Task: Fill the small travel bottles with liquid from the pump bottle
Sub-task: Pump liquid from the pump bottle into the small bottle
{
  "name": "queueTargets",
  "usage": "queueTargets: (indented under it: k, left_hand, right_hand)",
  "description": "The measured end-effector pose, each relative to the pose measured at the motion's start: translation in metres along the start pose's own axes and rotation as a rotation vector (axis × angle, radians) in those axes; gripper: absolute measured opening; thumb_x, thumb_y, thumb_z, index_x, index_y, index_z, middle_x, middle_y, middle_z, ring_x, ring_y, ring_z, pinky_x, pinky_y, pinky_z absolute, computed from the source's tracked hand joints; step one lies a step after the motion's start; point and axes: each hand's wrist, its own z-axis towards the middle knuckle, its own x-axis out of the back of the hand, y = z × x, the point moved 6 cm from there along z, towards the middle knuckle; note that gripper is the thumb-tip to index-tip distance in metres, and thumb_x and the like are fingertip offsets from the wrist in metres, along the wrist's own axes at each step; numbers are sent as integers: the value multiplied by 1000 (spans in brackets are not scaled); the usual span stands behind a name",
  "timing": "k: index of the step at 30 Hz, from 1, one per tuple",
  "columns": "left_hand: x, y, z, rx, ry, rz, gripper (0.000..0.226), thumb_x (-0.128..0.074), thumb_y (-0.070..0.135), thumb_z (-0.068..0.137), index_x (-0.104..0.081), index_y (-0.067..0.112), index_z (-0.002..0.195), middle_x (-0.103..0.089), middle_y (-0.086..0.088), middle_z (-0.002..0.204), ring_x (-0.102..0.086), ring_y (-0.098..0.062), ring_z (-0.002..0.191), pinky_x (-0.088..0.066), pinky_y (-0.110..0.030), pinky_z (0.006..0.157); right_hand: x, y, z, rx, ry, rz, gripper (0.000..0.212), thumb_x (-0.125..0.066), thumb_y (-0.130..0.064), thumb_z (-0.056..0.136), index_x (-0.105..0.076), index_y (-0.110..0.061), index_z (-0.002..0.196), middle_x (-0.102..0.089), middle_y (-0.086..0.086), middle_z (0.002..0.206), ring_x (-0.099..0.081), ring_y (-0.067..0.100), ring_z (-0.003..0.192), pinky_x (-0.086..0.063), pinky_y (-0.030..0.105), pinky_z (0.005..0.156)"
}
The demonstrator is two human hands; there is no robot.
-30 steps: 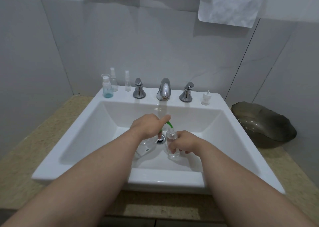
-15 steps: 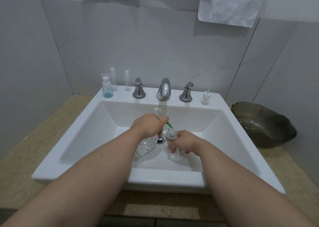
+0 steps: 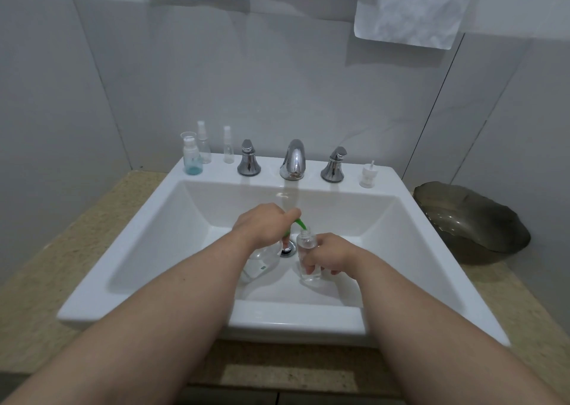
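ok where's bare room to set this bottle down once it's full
Widest: the counter left of the sink. Also the counter in front of the bowl, and the ledge corner right of the cap. Crowded: the ledge's left end with three bottles, the taps, and mid-basin under the left hand and right hand.

sink (image 3: 148, 252) white | pump spout (image 3: 300, 224) green | faucet (image 3: 293, 159) chrome | counter (image 3: 55, 250) speckled beige | bowl (image 3: 475, 222) dark grey

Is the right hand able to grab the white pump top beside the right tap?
Probably not now: the right hand grips the small bottle. Nothing blocks the way to the pump top.
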Motion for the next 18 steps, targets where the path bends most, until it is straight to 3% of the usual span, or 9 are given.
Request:
queueTargets:
  k: [5,18]
  left_hand:
    - [1,-1,-1,-3,4,-15,82,-30,79,94,-76,18,65,-72,6,77,-66,-19,82,-49,-37,82]
    - [0,1,-1,-10,-15,-16,74,-33,66,97,-73,18,58,-71,9,71,-64,-18,80,-44,-35,71]
  right_hand:
    - [0,1,0,-1,0,-4,23,-67,-22,52,-63,-27,75,-57,-2,82,-50,20,77,-40,29,65]
    - [0,1,2,7,-1,-1,21,-67,-21,59,-65,-28,79,-59,-2,80,-50,19,76,-39,30,64]
